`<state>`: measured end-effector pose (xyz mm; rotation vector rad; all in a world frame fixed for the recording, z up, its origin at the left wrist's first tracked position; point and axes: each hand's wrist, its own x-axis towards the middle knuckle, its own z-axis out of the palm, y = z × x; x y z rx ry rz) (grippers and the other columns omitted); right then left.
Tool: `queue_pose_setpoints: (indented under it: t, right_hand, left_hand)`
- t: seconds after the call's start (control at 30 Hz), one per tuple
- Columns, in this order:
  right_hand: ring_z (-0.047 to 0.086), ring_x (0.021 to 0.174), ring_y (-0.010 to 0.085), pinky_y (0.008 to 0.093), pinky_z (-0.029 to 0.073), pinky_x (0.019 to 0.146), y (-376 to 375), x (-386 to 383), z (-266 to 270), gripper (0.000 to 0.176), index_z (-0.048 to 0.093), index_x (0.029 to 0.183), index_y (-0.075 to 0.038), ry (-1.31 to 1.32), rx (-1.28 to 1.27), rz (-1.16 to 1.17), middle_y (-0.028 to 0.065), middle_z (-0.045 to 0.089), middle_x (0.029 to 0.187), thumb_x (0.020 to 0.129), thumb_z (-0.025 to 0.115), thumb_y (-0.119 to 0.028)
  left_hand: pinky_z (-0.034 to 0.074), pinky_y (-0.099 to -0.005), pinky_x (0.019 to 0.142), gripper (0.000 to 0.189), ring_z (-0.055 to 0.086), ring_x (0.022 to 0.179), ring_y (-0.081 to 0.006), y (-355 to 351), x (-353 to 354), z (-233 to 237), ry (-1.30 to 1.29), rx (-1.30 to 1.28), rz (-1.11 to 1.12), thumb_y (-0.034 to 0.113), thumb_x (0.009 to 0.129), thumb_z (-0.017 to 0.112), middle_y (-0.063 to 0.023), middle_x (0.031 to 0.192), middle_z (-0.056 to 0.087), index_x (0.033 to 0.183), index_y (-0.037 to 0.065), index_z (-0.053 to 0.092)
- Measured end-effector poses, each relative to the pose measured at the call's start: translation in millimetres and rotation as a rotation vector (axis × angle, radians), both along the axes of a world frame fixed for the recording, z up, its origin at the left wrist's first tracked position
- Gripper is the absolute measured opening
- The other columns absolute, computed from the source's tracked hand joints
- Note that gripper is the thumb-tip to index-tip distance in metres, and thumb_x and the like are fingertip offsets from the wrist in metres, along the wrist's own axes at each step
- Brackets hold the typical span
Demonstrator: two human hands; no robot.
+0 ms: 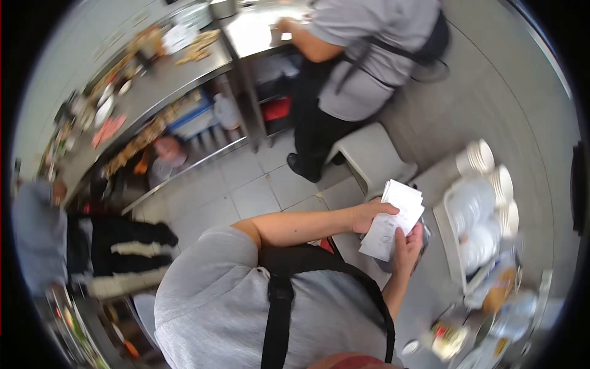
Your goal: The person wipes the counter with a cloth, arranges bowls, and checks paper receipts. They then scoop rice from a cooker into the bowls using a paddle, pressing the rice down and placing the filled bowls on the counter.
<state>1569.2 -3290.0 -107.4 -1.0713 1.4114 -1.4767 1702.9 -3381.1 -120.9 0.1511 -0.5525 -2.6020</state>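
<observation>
Both my hands hold a small bundle of white paper slips (393, 221) in front of my chest. My left hand (369, 215) grips the bundle's left edge, the forearm reaching across from my left shoulder. From below, my right hand (409, 245) holds the lower slips, its thumb lying on the paper. The slips carry faint print that is too small to read. I wear a grey shirt with a black apron strap (276, 307).
A person in a grey shirt and black apron (362, 55) works at a steel counter (252, 31) ahead. A white stool (369, 154) stands on the tiled floor. Stacked white plates and bowls (485, 209) sit on the right. Another person (37, 234) is at far left.
</observation>
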Motion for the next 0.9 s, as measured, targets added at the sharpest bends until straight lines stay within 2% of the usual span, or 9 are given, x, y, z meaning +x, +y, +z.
queue_pose_setpoints:
  t: [0.1,0.2,0.27,0.43,0.57,0.67,0.8,0.83,0.9]
  right_hand:
    - [0.055,0.100,0.0164,0.0290,0.043,0.086,-24.4,21.5,-13.2,0.039,0.038,0.123,0.002,-0.198,0.046,0.228,0.0122,0.055,0.112,0.086,0.049,-0.001]
    - [0.052,0.102,0.0168,0.0290,0.040,0.089,-50.5,65.6,-0.5,0.040,0.040,0.123,0.002,-0.345,0.176,0.453,0.0110,0.053,0.114,0.083,0.046,0.003]
    - [0.054,0.096,0.0156,0.0280,0.042,0.085,-71.7,94.5,-8.2,0.036,0.043,0.121,0.002,-0.369,0.208,0.603,0.0097,0.056,0.110,0.086,0.048,-0.003]
    - [0.056,0.090,0.0129,0.0263,0.046,0.078,-103.9,188.5,-10.8,0.032,0.047,0.117,0.004,-0.538,0.308,0.783,0.0088,0.058,0.104,0.090,0.051,-0.013]
    - [0.060,0.082,0.0127,0.0266,0.050,0.072,-141.6,270.5,-27.9,0.028,0.053,0.108,0.002,-0.455,0.381,0.909,0.0085,0.061,0.097,0.092,0.050,-0.021]
    - [0.060,0.084,0.0132,0.0270,0.051,0.071,-164.2,336.2,-30.0,0.031,0.053,0.108,0.002,-0.539,0.435,0.999,0.0087,0.061,0.099,0.091,0.051,-0.024]
    - [0.061,0.078,0.0142,0.0252,0.050,0.062,-182.0,395.2,-29.4,0.043,0.040,0.124,-0.003,-0.667,0.518,1.170,0.0083,0.060,0.097,0.090,0.053,-0.027]
    - [0.061,0.071,0.0152,0.0244,0.048,0.052,-189.0,407.1,-28.4,0.046,0.035,0.128,-0.007,-0.620,0.566,1.232,0.0086,0.060,0.095,0.090,0.052,-0.026]
    - [0.060,0.064,0.0146,0.0231,0.047,0.048,-204.2,433.7,-21.9,0.044,0.036,0.127,-0.007,-0.563,0.569,1.255,0.0080,0.060,0.092,0.090,0.053,-0.025]
  left_hand:
    - [0.041,-0.0413,0.095,0.059,0.050,0.112,-0.0296,-9.9,33.1,4.8,0.079,0.114,0.179,0.004,0.075,0.051,-0.0158,0.121,0.051,0.132,0.005,0.035]
    - [0.038,-0.0451,0.097,0.075,0.046,0.116,-0.0380,-21.2,87.0,31.0,0.281,-0.022,0.337,0.000,0.069,0.049,-0.0206,0.127,0.044,0.138,0.011,0.022]
    - [0.044,-0.0458,0.091,0.078,0.053,0.107,-0.0378,-26.1,124.6,44.6,0.026,-0.200,0.511,-0.003,0.065,0.043,-0.0185,0.120,0.049,0.138,0.017,0.024]
    - [0.046,-0.0499,0.088,0.068,0.051,0.108,-0.0413,-35.6,219.3,32.8,0.056,-0.139,0.724,-0.004,0.064,0.046,-0.0199,0.122,0.047,0.128,0.015,0.033]
    - [0.045,-0.0524,0.089,0.061,0.049,0.110,-0.0438,-42.1,301.3,29.4,0.007,-0.187,0.813,-0.003,0.065,0.048,-0.0219,0.123,0.045,0.122,0.015,0.036]
    - [0.045,-0.0527,0.089,0.057,0.051,0.107,-0.0436,-53.1,369.4,23.4,-0.046,-0.144,0.900,-0.003,0.064,0.050,-0.0236,0.119,0.048,0.118,0.014,0.038]
    - [0.044,-0.0549,0.090,0.063,0.050,0.107,-0.0438,-74.9,454.4,32.4,0.007,-0.045,1.155,-0.005,0.061,0.055,-0.0223,0.120,0.047,0.117,0.018,0.038]
    - [0.044,-0.0550,0.090,0.065,0.050,0.108,-0.0442,-79.9,473.1,33.5,0.001,-0.051,1.215,-0.004,0.062,0.055,-0.0215,0.122,0.047,0.121,0.019,0.037]
    - [0.044,-0.0551,0.090,0.067,0.050,0.107,-0.0439,-91.4,496.6,32.4,0.007,-0.053,1.237,-0.002,0.064,0.055,-0.0210,0.123,0.046,0.124,0.020,0.036]
